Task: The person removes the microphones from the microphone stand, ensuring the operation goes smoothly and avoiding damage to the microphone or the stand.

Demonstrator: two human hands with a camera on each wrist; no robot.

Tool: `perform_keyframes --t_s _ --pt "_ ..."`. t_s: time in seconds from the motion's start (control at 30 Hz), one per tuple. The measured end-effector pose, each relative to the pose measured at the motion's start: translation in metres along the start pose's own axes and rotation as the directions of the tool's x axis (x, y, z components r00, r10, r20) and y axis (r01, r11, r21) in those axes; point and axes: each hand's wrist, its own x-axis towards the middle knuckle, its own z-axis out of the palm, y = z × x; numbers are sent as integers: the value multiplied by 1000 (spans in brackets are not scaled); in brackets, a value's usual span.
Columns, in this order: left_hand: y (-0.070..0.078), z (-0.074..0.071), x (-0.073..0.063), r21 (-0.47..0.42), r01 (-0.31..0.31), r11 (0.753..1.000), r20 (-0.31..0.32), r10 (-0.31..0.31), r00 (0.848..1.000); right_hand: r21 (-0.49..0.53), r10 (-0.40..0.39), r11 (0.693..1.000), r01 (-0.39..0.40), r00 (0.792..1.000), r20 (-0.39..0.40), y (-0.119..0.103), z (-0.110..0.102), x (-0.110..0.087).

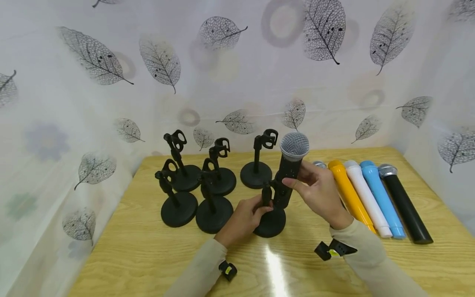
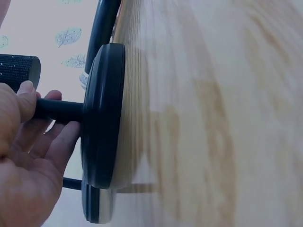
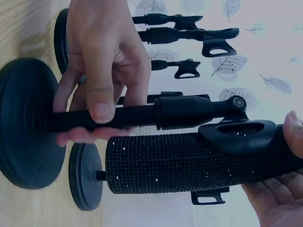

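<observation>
In the head view my right hand (image 1: 320, 194) grips a black, sparkly microphone (image 1: 288, 171) with a silver mesh head, tilted head-up. My left hand (image 1: 243, 216) holds the post of a black desk microphone stand (image 1: 272, 227), whose round base sits on the table. The right wrist view shows the stand's clip (image 3: 241, 137) around the microphone's body, with the tail end hanging alongside the post (image 3: 135, 116). There the left thumb lies across the post, fingers behind it. Only part of the right hand (image 3: 281, 196) shows, at the microphone beyond the clip.
Several empty black stands stand left and behind, including one (image 1: 178, 210) at front left and one (image 1: 256, 175) at the back. On the right lie yellow (image 1: 350, 194), white (image 1: 367, 198), light blue (image 1: 382, 198) and black (image 1: 406, 206) microphones. Another silver head (image 1: 319, 164) is partly hidden. Leaf-print cloth (image 1: 237, 82) hangs behind.
</observation>
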Motion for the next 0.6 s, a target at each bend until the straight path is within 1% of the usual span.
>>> perform_keyframes --t_s 0.07,0.27,0.43,0.6 --pt "0 0 0 -7 -9 1000 1 9 1000 -11 -5 1000 5 1000 3 -1 -1 1" --pt "-2 0 0 -12 -8 1000 1 8 1000 -44 2 999 -2 1000 -14 -8 -3 4" --pt "-2 0 -1 2 1 1000 -1 -1 1000 -55 13 998 -14 1000 -26 -13 -5 7" --pt "-2 0 0 -4 13 1000 4 -13 1000 -65 21 998 -24 999 -33 -16 -6 8"
